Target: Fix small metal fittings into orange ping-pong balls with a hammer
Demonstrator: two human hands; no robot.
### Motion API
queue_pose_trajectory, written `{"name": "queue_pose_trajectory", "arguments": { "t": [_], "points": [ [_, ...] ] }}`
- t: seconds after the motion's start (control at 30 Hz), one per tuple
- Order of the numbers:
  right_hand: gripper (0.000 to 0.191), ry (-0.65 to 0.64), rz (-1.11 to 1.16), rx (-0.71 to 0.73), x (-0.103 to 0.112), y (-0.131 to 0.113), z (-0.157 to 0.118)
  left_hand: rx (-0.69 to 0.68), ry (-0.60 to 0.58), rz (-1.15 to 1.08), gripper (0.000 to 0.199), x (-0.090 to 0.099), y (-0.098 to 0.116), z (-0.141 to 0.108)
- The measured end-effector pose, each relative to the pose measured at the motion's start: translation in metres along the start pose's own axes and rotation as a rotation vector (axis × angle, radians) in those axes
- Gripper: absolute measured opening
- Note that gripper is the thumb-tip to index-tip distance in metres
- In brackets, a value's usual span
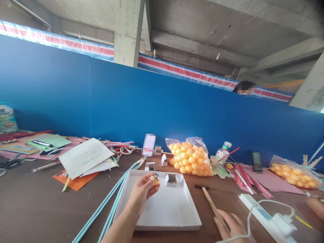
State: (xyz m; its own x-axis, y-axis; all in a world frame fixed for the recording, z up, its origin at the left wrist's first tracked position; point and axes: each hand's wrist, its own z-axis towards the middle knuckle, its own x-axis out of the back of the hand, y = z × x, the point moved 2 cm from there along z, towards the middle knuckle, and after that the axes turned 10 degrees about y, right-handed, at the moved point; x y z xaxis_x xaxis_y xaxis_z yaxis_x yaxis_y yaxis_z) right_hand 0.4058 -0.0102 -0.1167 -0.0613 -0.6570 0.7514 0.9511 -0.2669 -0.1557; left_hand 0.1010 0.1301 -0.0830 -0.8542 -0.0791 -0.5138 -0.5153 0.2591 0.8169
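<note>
My left hand is raised over a shallow white box lid. Its fingers pinch an orange ball whose top carries small shiny silver and dark pieces, too small to name. To the right of the lid, a hammer with a wooden handle and a dark head lies at table height. My right hand closes around the lower end of that handle. Inside the lid, near its far edge, a small open box holds tiny metal bits.
A clear bag of orange balls stands behind the lid; another bag is far right. Light-blue rods lie left of the lid, beside papers. A white power strip with cable lies right, near another person's hand.
</note>
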Motion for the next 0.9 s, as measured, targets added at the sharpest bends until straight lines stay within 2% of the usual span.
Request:
{"name": "queue_pose_trajectory", "arguments": {
  "t": [0.07, 0.13, 0.2, 0.27, 0.37, 0.5, 0.6, 0.9],
  "points": [
    [0.033, 0.003, 0.179, 0.044, 0.001, -0.033, 0.017, 0.0, -0.003, 0.014, 0.033, 0.0, 0.0, 0.0],
    [0.031, -0.091, 0.261, 0.075, -0.001, -0.071, 0.039, 0.008, 0.004, 0.028, 0.034, 0.0, 0.0, 0.001],
    [0.027, -0.169, 0.254, 0.089, -0.004, -0.106, 0.062, 0.025, 0.015, 0.047, 0.034, 0.0, -0.001, 0.002],
    [0.028, -0.265, 0.154, 0.122, -0.012, -0.135, 0.082, 0.039, 0.023, 0.063, 0.036, 0.001, -0.002, 0.004],
    [0.028, -0.315, 0.076, 0.147, -0.033, -0.16, 0.106, 0.039, 0.02, 0.065, 0.042, 0.001, -0.004, 0.007],
    [0.019, -0.384, -0.027, 0.112, -0.064, -0.17, 0.122, 0.051, 0.01, 0.061, 0.048, 0.001, -0.007, 0.009],
    [0.014, -0.416, -0.07, 0.095, -0.08, -0.171, 0.125, 0.06, 0.016, 0.073, 0.05, 0.001, -0.008, 0.01],
    [0.016, -0.431, -0.047, 0.085, -0.095, -0.163, 0.121, 0.054, 0.011, 0.094, 0.055, 0.0, -0.008, 0.008]
  ]
}}
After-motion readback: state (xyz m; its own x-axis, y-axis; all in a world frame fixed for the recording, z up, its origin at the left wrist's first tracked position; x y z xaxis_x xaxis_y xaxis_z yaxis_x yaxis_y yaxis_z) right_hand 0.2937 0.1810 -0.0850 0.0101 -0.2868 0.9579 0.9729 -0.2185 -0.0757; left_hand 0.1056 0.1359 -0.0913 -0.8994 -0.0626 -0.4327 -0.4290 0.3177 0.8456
